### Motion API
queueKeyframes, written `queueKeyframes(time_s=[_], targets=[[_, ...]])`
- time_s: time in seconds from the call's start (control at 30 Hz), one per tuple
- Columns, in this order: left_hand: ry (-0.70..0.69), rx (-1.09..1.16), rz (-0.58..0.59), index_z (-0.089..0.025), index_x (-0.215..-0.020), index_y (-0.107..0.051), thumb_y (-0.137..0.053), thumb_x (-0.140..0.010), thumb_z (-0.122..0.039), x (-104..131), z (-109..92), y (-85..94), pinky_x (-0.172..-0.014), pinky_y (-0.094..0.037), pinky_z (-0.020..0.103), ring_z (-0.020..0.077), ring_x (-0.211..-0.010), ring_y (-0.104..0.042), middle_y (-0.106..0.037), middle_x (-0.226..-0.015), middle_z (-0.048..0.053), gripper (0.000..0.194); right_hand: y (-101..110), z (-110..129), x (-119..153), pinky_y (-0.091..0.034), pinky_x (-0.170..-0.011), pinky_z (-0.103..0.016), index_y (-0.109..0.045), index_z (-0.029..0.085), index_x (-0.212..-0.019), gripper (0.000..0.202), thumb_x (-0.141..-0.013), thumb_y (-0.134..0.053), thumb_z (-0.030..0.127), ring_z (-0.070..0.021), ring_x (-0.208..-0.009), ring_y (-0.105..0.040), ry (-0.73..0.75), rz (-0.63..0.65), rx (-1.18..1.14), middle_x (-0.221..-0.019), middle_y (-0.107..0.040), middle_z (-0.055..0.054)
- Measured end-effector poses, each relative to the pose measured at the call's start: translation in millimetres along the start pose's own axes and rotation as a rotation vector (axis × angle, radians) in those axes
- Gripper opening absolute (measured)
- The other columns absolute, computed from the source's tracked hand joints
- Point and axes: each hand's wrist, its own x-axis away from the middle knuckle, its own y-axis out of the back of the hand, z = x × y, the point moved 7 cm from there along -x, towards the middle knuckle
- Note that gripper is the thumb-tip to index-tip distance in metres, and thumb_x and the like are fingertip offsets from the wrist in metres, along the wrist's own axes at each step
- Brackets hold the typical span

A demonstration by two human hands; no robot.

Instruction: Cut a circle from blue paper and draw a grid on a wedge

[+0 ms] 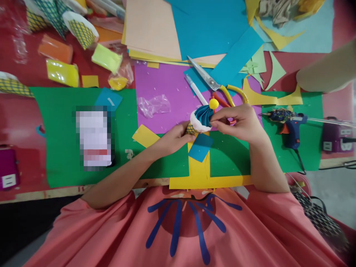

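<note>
A small craft ice cream cone (204, 115) is held between my hands, tilted to the upper right. Its cone part is yellow with dark checks, a white band runs round the rim, and the top is pleated and blue with a yellow ball at the tip. My left hand (175, 139) is closed round the checked cone. With thumb and fingertips, my right hand (240, 121) pinches the blue pleated top near the white band. Just beyond lie yellow-handled scissors (213, 84) and a white pen (196, 89), and below the cone is a blue paper piece (200, 147).
A blue glue gun (292, 131) lies at the right with its cord hanging down. A phone (94, 137) with a blurred screen is at the left. Clay packets (62, 73), coloured paper sheets (208, 26), scraps and more checked cones (82, 31) cover the far side.
</note>
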Motion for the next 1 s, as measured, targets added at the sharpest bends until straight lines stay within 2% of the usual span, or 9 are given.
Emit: queueKeyframes(time_s=[0.2,0.33,0.47,0.57,0.7,0.83,1.0], targets=[[0.029,0.028,0.001,-0.022,-0.079,-0.056,-0.059,-0.068,-0.026,-0.6,5.0,0.5,-0.07,-0.049,0.03,0.0209,-0.078,-0.06,-0.042,-0.056,-0.003,0.012,-0.4,-1.5,0.4,-0.056,-0.061,-0.033,-0.069,0.023,-0.073,0.01,-0.08,-0.068,0.03,-0.0076,-0.043,-0.049,-0.013,-0.042,-0.002,-0.052,-0.056,0.007],[0.038,0.053,-0.025,-0.021,-0.078,-0.054,-0.059,-0.067,-0.026,-0.8,6.8,3.1,-0.065,-0.046,0.028,0.0173,-0.073,-0.057,-0.047,-0.062,-0.002,0.014,-4.2,-2.0,-0.6,-0.055,-0.057,-0.031,-0.068,0.022,-0.072,0.013,-0.083,-0.066,0.03,-0.0063,-0.039,-0.046,-0.018,-0.014,-0.005,-0.049,-0.051,0.008],[0.124,0.095,-0.001,-0.02,-0.08,-0.053,-0.058,-0.066,-0.028,0.5,14.5,2.5,-0.046,-0.03,0.023,0.0089,-0.05,-0.039,-0.04,-0.057,-0.006,0.017,-6.6,-3.6,-1.2,-0.054,-0.055,-0.03,-0.068,0.021,-0.072,0.016,-0.083,-0.065,0.033,-0.0049,-0.038,-0.046,-0.052,0.005,-0.063,-0.051,-0.052,0.008],[0.212,0.161,0.041,-0.019,-0.079,-0.053,-0.059,-0.068,-0.03,2.4,21.8,0.0,-0.041,-0.018,0.023,0.0057,-0.042,-0.026,-0.035,-0.052,-0.008,0.017,-6.3,-6.2,-0.9,-0.054,-0.055,-0.029,-0.068,0.021,-0.075,0.017,-0.082,-0.068,0.037,-0.005,-0.04,-0.048,-0.101,-0.002,-0.111,-0.052,-0.052,0.008],[0.242,0.247,0.079,-0.019,-0.078,-0.053,-0.06,-0.068,-0.028,3.5,23.1,-3.0,-0.041,-0.015,0.022,0.0047,-0.041,-0.024,-0.033,-0.051,-0.008,0.016,-7.1,-7.0,-1.3,-0.049,-0.048,-0.024,-0.069,0.02,-0.08,0.017,-0.08,-0.071,0.036,-0.0053,-0.041,-0.05,-0.087,0.007,-0.115,-0.053,-0.054,0.007],[0.275,0.299,0.077,-0.019,-0.073,-0.049,-0.061,-0.065,-0.027,3.8,21.6,-5.4,-0.04,-0.013,0.021,0.0035,-0.041,-0.023,-0.034,-0.051,-0.008,0.017,-9.3,-10.5,-3.0,-0.041,-0.04,-0.019,-0.067,0.018,-0.076,0.018,-0.08,-0.072,0.036,-0.0041,-0.04,-0.048,-0.096,-0.002,-0.17,-0.054,-0.055,0.006],[0.304,0.312,0.085,-0.016,-0.082,-0.052,-0.059,-0.062,-0.027,4.0,19.2,-7.8,-0.04,-0.014,0.02,0.0028,-0.04,-0.024,-0.036,-0.051,-0.01,0.024,-15.1,-9.0,-5.6,-0.038,-0.036,-0.013,-0.062,0.017,-0.073,0.024,-0.081,-0.071,0.038,-0.0018,-0.038,-0.045,-0.082,0.046,-0.283,-0.051,-0.051,0.008]])
